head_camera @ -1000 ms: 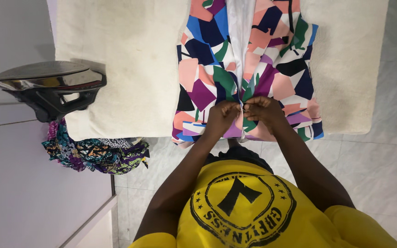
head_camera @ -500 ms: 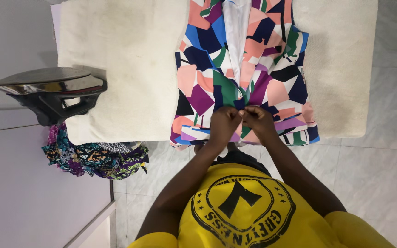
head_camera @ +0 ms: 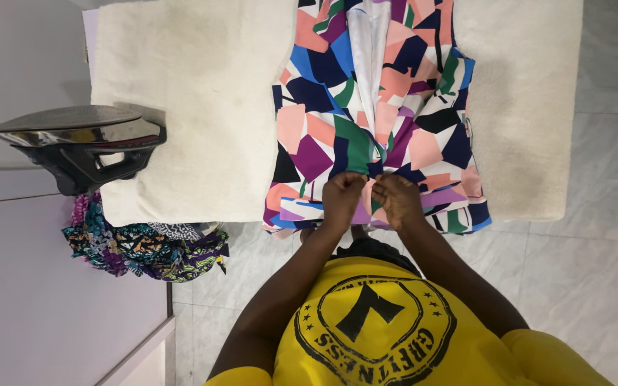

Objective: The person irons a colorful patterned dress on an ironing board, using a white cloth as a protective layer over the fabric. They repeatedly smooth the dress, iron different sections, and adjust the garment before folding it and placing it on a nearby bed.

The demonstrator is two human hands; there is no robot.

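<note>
Closest to me I see the yellow short-sleeved shirt with a round black print (head_camera: 373, 332) that fills the bottom of the view, and both bare forearms reach up from it toward the near edge of the cream padded tabletop (head_camera: 202, 107).

My left hand (head_camera: 342, 200) and my right hand (head_camera: 397, 199) sit side by side, knuckles almost touching, right at the lower front of the multicoloured geometric-patterned garment in pink, blue, purple, green and black fabric (head_camera: 380, 107). The fingers of both hands are curled in narrow and pinch the cloth where the two front edges of the garment meet, just above its hem. The hem hangs a little over the near edge of the tabletop.

The garment lies flat and lengthwise on the right half of the pad, its white inner lining (head_camera: 368, 50) showing as a pale strip up the centre toward the far edge.

Off to the left, well apart from the hands, a black clothes iron with a shiny metal soleplate (head_camera: 80, 143) stands on end at the corner of the pad. Just below it a crumpled heap of dark patterned cloth (head_camera: 144, 243) hangs past the tabletop edge. Grey floor tiles (head_camera: 595, 271) show on the right.
</note>
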